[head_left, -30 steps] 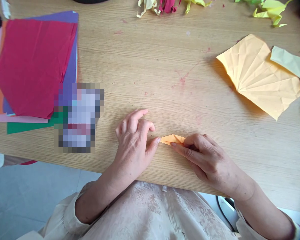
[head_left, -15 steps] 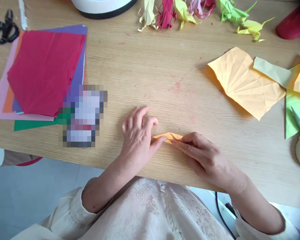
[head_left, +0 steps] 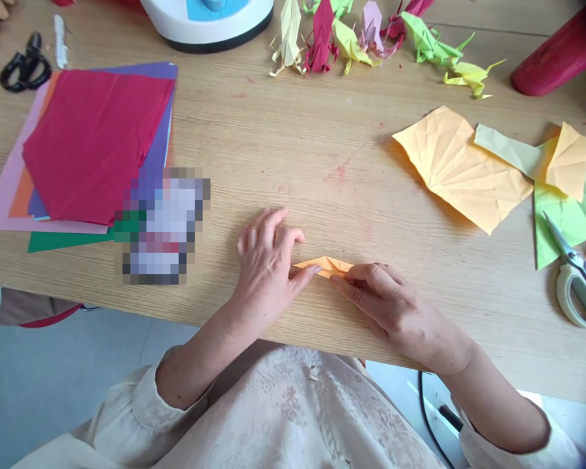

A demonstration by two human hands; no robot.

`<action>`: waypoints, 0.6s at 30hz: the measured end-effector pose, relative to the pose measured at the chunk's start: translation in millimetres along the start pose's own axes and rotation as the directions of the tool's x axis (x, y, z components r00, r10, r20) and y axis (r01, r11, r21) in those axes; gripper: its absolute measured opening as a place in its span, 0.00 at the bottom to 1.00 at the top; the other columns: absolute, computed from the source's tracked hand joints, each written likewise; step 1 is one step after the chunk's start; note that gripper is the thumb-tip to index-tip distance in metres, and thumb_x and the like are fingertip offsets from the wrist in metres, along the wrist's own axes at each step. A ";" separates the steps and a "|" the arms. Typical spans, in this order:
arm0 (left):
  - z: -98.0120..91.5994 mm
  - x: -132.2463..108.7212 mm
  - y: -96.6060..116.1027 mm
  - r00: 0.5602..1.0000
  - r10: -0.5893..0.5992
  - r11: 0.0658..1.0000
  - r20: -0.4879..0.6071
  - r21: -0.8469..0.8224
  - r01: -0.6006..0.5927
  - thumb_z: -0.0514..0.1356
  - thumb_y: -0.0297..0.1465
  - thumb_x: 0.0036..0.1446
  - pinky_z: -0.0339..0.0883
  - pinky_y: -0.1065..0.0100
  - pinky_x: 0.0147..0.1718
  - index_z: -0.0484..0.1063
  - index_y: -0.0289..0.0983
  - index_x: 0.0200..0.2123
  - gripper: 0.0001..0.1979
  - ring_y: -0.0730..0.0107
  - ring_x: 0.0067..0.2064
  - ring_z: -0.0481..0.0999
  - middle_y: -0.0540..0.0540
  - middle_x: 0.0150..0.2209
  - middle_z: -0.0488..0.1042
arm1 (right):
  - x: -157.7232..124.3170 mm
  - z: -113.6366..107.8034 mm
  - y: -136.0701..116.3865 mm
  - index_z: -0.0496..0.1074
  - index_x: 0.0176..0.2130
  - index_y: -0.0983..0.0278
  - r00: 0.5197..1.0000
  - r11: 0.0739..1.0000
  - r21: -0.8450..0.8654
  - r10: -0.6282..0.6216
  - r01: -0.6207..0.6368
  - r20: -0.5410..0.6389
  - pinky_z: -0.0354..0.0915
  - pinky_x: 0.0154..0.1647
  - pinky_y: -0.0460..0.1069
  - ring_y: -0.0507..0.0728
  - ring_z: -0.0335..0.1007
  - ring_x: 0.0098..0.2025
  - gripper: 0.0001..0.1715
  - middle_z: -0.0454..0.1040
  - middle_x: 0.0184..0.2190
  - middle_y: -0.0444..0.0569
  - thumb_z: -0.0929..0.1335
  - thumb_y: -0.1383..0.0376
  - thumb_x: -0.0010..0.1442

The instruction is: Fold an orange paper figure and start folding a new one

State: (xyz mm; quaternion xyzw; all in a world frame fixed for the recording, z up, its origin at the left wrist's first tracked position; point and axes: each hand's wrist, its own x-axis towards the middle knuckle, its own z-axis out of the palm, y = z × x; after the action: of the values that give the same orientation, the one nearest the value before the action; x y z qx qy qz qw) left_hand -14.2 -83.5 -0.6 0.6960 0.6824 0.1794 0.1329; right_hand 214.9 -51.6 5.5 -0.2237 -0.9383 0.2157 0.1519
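Orange fold, left hand, right hand touching, table edge near

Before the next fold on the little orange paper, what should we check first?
1. Folded orange paper lies flat on the table: ok.
2. Left hand touches the paper's left tip with its thumb: ok.
3. Right hand has its grip on the paper's right end: ok.
4. Paper edges line up under the right fingers: cannot tell, they are hidden.
5. Scissors lie far off to the right, apart from both hands: ok.
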 end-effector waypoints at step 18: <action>5.9 5.1 11.0 0.999 -0.032 0.999 0.031 0.026 0.031 0.71 0.38 0.51 0.49 0.40 0.65 0.64 0.40 0.45 0.23 0.40 0.71 0.53 0.33 0.68 0.59 | -11.6 0.7 8.1 0.62 0.66 0.65 0.999 0.983 0.178 0.037 -0.038 0.007 0.70 0.54 0.57 0.61 0.68 0.55 0.30 0.67 0.54 0.59 0.59 0.77 0.68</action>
State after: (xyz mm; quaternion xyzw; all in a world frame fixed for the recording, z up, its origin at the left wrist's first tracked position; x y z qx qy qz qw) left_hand -1.7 -78.4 -0.9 0.6895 0.6933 0.1577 0.1376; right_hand 227.4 -50.9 -1.1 -0.2264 -0.9110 0.3021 0.1658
